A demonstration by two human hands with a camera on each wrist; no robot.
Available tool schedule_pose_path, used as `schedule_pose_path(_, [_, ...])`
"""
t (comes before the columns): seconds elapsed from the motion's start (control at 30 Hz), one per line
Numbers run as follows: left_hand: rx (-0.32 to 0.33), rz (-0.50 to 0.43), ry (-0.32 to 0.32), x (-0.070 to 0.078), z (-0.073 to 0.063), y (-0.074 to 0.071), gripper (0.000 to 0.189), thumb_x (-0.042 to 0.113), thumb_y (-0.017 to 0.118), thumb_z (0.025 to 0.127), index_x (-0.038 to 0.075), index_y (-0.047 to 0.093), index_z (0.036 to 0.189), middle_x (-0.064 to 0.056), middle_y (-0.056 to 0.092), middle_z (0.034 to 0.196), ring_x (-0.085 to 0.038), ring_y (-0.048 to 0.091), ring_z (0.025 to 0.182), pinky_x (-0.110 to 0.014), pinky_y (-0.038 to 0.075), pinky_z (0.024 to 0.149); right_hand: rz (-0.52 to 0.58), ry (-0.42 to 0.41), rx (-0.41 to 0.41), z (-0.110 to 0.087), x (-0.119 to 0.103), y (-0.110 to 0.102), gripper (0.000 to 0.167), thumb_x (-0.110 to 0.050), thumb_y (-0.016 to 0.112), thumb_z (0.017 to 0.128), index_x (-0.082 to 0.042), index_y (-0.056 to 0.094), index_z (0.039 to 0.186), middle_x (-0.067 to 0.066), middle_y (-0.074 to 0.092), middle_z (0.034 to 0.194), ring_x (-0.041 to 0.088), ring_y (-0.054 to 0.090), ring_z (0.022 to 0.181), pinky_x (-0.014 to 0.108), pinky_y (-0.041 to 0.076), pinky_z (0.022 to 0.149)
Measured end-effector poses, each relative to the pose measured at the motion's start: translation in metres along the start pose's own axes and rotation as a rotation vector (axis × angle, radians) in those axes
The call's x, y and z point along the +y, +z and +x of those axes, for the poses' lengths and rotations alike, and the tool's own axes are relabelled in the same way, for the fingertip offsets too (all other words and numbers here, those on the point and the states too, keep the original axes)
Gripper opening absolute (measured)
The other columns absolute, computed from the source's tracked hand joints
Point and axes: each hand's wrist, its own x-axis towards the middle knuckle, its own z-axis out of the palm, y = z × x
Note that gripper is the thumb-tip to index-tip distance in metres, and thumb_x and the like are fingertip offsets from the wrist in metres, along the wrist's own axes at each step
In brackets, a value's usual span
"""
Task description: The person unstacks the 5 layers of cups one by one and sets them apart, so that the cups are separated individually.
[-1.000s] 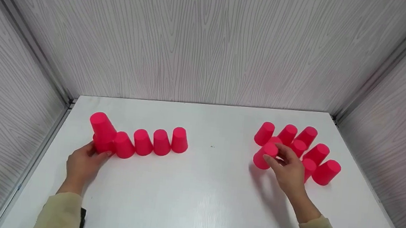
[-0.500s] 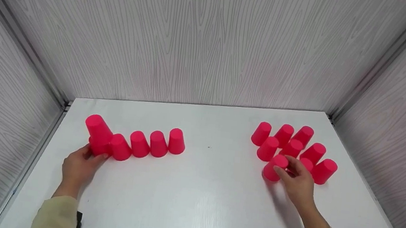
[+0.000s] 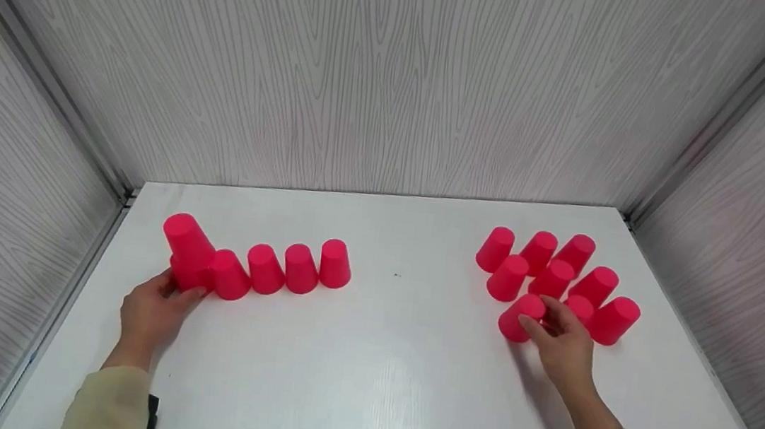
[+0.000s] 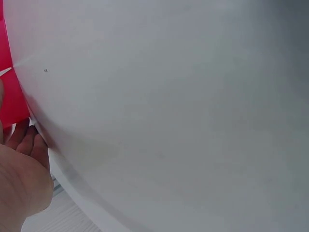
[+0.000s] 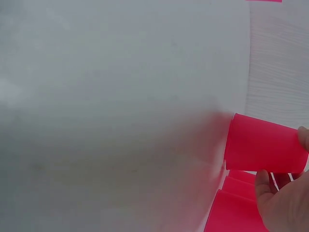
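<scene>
At the left end of a row of upside-down red plastic cups, my left hand (image 3: 150, 311) grips the lowest part of the end cup (image 3: 185, 279). Another red cup (image 3: 187, 236) rises above that one, bottom up. In the left wrist view, curled fingers (image 4: 29, 140) lie against a red cup wall (image 4: 13, 99) near the white surface. On the right, my right hand (image 3: 564, 344) pinches an upside-down red cup (image 3: 517, 321) between thumb and fingers, at the near left corner of a second group. The right wrist view shows this cup (image 5: 265, 145) with its rim close to the table.
Several more cups (image 3: 266, 270) continue the left row toward the middle. Behind and right of my right hand stand several upside-down cups (image 3: 508, 279) in slanted rows. The white table (image 3: 365, 383) is bounded by a grey wood-grain back panel (image 3: 396, 81) and side panels (image 3: 745, 210).
My right hand has brought its cup rightward, nearer to me and down toward the table, showing the cup behind it. In the last half second it barely moves. My left hand keeps its grip.
</scene>
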Motion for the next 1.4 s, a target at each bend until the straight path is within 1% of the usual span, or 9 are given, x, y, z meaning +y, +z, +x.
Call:
schedule_pose_path(0.27, [-0.012,-0.012,-0.021,-0.001,0.0,-0.001,0.082,0.046,0.076,0.098,0.011,0.041,0.164,-0.019,0.053,0.156,-0.046,0.05,0.141,-0.055,0.053,0.106,0.025,0.01,0.002,0.001,0.002,0.002,0.069,-0.036,0.086,0.091,-0.021,0.056,0.151,0.005,0.061,0.138,0.026,0.061,0.122,0.019,0.057,0.089])
schedule_pose_path(0.6, [-0.015,-0.019,-0.028,-0.004,0.002,0.0,0.082,0.046,0.077,0.097,0.012,0.043,0.163,-0.018,0.055,0.155,-0.045,0.051,0.14,-0.054,0.054,0.105,-0.016,0.022,0.005,0.002,0.002,0.002,0.072,-0.038,0.086,0.091,-0.021,0.054,0.154,0.005,0.062,0.14,0.026,0.061,0.123,0.017,0.056,0.089])
schedule_pose_path(0.77, [-0.012,-0.024,-0.018,-0.005,0.001,0.001,0.08,0.048,0.077,0.097,0.013,0.045,0.162,-0.017,0.055,0.155,-0.044,0.051,0.14,-0.054,0.054,0.106,-0.04,0.004,0.007,0.001,0.002,0.002,0.076,-0.037,0.086,0.092,-0.021,0.051,0.158,0.005,0.06,0.143,0.027,0.061,0.126,0.017,0.055,0.091])
schedule_pose_path(0.87, [0.0,-0.019,-0.011,-0.004,0.002,0.001,0.079,0.048,0.077,0.097,0.013,0.046,0.161,-0.017,0.057,0.153,-0.043,0.053,0.138,-0.054,0.055,0.105,-0.049,-0.025,0.011,-0.001,-0.002,0.001,0.078,-0.035,0.086,0.092,-0.02,0.049,0.159,0.006,0.058,0.147,0.029,0.06,0.129,0.017,0.054,0.093])
schedule_pose_path(1.03, [0.009,-0.012,-0.021,-0.001,0.001,0.001,0.081,0.049,0.078,0.096,0.014,0.046,0.162,-0.016,0.059,0.151,-0.042,0.055,0.137,-0.052,0.055,0.104,-0.046,-0.079,0.035,-0.008,-0.016,-0.001,0.079,-0.037,0.085,0.092,-0.018,0.048,0.16,0.007,0.057,0.152,0.031,0.059,0.134,0.015,0.053,0.093])
schedule_pose_path(1.13, [0.007,-0.018,-0.025,0.0,0.001,0.001,0.082,0.048,0.078,0.096,0.014,0.045,0.162,-0.016,0.057,0.153,-0.042,0.053,0.139,-0.052,0.055,0.105,-0.017,-0.097,0.055,-0.011,-0.031,0.0,0.08,-0.04,0.085,0.091,-0.019,0.049,0.16,0.005,0.057,0.153,0.03,0.058,0.137,0.017,0.053,0.095])
schedule_pose_path(1.23, [0.008,-0.02,-0.025,0.001,0.0,0.001,0.082,0.047,0.079,0.096,0.014,0.045,0.163,-0.015,0.057,0.153,-0.041,0.052,0.14,-0.052,0.054,0.106,0.015,-0.132,0.072,-0.014,-0.05,0.007,0.077,-0.042,0.085,0.091,-0.022,0.053,0.157,0.001,0.059,0.151,0.028,0.059,0.135,0.019,0.055,0.095])
schedule_pose_path(1.3, [0.009,-0.024,-0.029,0.001,0.0,0.001,0.081,0.047,0.078,0.096,0.014,0.045,0.162,-0.015,0.057,0.153,-0.041,0.052,0.14,-0.052,0.054,0.107,0.039,-0.178,0.076,-0.015,-0.062,0.016,0.072,-0.039,0.086,0.092,-0.022,0.056,0.155,-0.002,0.06,0.149,0.025,0.059,0.134,0.019,0.055,0.095])
schedule_pose_path(1.4, [0.01,-0.028,-0.036,0.001,0.0,0.001,0.08,0.046,0.079,0.096,0.014,0.046,0.162,-0.015,0.058,0.153,-0.04,0.052,0.14,-0.051,0.054,0.106,0.087,-0.304,0.071,-0.016,-0.08,0.035,0.064,-0.031,0.086,0.092,-0.019,0.06,0.15,-0.004,0.064,0.145,0.022,0.06,0.134,0.022,0.055,0.098])
